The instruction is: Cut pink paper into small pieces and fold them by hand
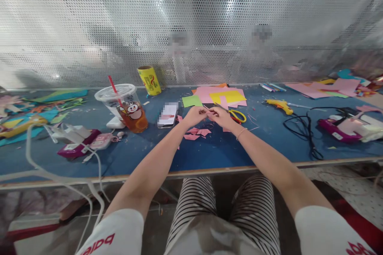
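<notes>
My left hand [194, 116] and my right hand [220, 116] meet above the blue table, fingers pinched together. Between the fingertips is a small piece of pink paper [209, 113], partly hidden. A thin pale sliver sticks up by the left fingers; its kind is too small to make out. Several pink paper scraps [196, 132] lie just below the hands. Yellow-handled scissors [239, 116] rest beside my right hand, their blades partly covered by it. Behind the hands are pink paper sheets [203, 94], a yellow sheet [227, 97] and a green piece [192, 101].
Left of my hands are a phone [168, 114], a plastic drink cup [131, 111] with a red straw, and a yellow roll [149, 81]. A yellow glue gun [279, 106], black cable and purple power strip [338, 130] lie right. A perforated metal screen [209, 20] borders the back.
</notes>
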A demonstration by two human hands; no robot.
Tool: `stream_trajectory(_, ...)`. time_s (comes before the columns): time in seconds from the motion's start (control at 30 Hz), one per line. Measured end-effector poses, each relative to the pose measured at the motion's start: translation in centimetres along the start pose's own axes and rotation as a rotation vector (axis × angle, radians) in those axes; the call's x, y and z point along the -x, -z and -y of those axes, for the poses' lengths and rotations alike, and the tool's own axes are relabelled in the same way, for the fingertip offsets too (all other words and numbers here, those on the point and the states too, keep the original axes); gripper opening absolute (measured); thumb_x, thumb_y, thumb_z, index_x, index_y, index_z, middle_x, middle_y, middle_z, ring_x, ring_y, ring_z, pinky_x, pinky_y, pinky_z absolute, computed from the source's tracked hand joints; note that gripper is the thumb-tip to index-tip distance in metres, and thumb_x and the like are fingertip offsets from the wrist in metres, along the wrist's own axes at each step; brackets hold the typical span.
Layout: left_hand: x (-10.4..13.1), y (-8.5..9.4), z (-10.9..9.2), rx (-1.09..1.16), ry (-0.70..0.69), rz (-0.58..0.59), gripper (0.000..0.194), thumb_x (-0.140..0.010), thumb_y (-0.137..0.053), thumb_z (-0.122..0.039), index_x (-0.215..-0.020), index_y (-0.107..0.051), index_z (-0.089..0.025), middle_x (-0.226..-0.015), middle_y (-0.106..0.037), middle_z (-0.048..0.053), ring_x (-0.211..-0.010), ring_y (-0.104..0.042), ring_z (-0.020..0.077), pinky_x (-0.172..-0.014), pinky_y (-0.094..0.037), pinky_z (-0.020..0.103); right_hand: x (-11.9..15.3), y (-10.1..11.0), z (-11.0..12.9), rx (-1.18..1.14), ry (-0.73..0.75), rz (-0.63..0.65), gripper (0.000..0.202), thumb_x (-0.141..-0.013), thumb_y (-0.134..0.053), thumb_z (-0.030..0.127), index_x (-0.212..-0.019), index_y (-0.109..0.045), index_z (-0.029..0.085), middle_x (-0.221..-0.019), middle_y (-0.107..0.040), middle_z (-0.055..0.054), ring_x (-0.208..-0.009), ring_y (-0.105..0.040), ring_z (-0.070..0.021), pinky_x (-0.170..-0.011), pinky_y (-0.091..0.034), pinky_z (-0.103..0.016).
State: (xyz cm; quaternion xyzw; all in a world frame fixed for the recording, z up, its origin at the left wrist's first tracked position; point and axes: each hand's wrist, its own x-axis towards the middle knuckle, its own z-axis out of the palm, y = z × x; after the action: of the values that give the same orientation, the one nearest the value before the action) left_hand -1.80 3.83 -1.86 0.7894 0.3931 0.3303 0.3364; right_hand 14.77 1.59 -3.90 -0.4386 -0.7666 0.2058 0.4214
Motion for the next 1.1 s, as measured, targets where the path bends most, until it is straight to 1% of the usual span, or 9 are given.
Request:
stream_trajectory(0.13,0.0,-0.1,0.0,0.079,0.007,0.015,0.023,-0.071,-0.060,-0.034,-0.079,-0.066,-0.013,-0.069,-0.063,0.003,-0.057,-0.055,0.0093,-0.057,-0.044,0.024,0.6,0.2,-0.4,-0.046,-0.024,-0.017,0.026,-0.082,-0.051,0.040,-0.088,-0.062,0.018,-0.083,-0.066,-0.005,-0.076,-0.060,-0.0173,-0.072,-0.047,-0.031)
stream_trajectory(0.37,0.0,-0.1,-0.2,0.092,-0.021,-0.106,0.015,-0.066,-0.062,-0.021,-0.078,-0.061,-0.013,-0.069,-0.063,0.003,-0.063,-0.058,0.0112,-0.062,-0.044,0.025,0.4,1.7,0.5,-0.102,-0.089,-0.053,0.021,-0.079,-0.052,0.038,-0.075,-0.062,0.019,-0.074,-0.066,-0.003,-0.069,-0.060,-0.0164,-0.067,-0.046,-0.030)
stream_trajectory(0.53,0.0,-0.5,-0.2,0.078,-0.053,-0.100,0.018,-0.070,-0.061,-0.031,-0.076,-0.063,-0.014,-0.070,-0.063,0.003,-0.062,-0.056,0.0111,-0.060,-0.043,0.025,0.5,2.0,0.1,-0.094,-0.066,-0.042,0.021,-0.078,-0.053,0.037,-0.074,-0.062,0.018,-0.073,-0.065,-0.003,-0.066,-0.058,-0.0154,-0.064,-0.045,-0.030)
stream_trajectory(0.7,0.0,-1.0,-0.3,0.058,-0.080,-0.126,0.021,-0.070,-0.061,-0.031,-0.081,-0.065,-0.015,-0.080,-0.066,0.005,-0.069,-0.058,0.0116,-0.065,-0.044,0.025,0.5,1.8,0.1,-0.121,-0.082,-0.010,0.019,-0.078,-0.053,0.035,-0.074,-0.061,0.018,-0.069,-0.064,-0.002,-0.064,-0.058,-0.0149,-0.062,-0.046,-0.029)
stream_trajectory(0.87,0.2,-1.1,-0.5,0.122,-0.066,-0.119,0.020,-0.071,-0.061,-0.032,-0.080,-0.064,-0.014,-0.072,-0.064,0.003,-0.064,-0.057,0.0111,-0.062,-0.044,0.025,0.4,1.7,0.0,-0.140,-0.100,0.005,0.022,-0.079,-0.052,0.038,-0.086,-0.059,0.018,-0.074,-0.065,-0.004,-0.068,-0.061,-0.0157,-0.065,-0.049,-0.030)
stream_trajectory(0.93,0.3,-1.1,-0.6,0.194,-0.034,-0.121,0.016,-0.070,-0.061,-0.028,-0.079,-0.063,-0.014,-0.068,-0.061,0.002,-0.062,-0.057,0.0105,-0.062,-0.046,0.025,0.3,2.3,-0.5,-0.021,-0.084,-0.012,0.027,-0.080,-0.052,0.038,-0.095,-0.058,0.017,-0.087,-0.065,-0.007,-0.078,-0.062,-0.0173,-0.074,-0.049,-0.032)
stream_trajectory(1.0,0.3,-1.1,-0.8,0.317,0.025,-0.137,0.014,-0.069,-0.062,-0.025,-0.077,-0.062,-0.014,-0.066,-0.059,0.001,-0.061,-0.057,0.0098,-0.065,-0.049,0.026,0.5,3.2,-1.2,0.234,-0.102,-0.065,0.033,-0.080,-0.052,0.037,-0.104,-0.056,0.016,-0.103,-0.062,-0.012,-0.096,-0.059,-0.0214,-0.086,-0.046,-0.035)
stream_trajectory(1.07,0.3,-1.1,-1.1,0.479,0.083,-0.158,0.014,-0.068,-0.064,-0.024,-0.076,-0.060,-0.013,-0.066,-0.058,0.000,-0.062,-0.059,0.0095,-0.070,-0.051,0.028,0.8,4.2,-2.1,0.519,-0.239,-0.071,0.039,-0.080,-0.050,0.038,-0.108,-0.054,0.012,-0.114,-0.056,-0.019,-0.111,-0.052,-0.0289,-0.093,-0.040,-0.041)
stream_trajectory(1.1,0.2,-1.0,-1.2,0.553,0.103,-0.174,0.015,-0.067,-0.065,-0.023,-0.076,-0.059,-0.013,-0.067,-0.057,0.000,-0.063,-0.060,0.0096,-0.072,-0.052,0.030,1.0,4.7,-2.6,0.615,-0.324,-0.019,0.045,-0.079,-0.051,0.043,-0.109,-0.053,0.010,-0.117,-0.054,-0.023,-0.112,-0.051,-0.0327,-0.093,-0.040,-0.043)
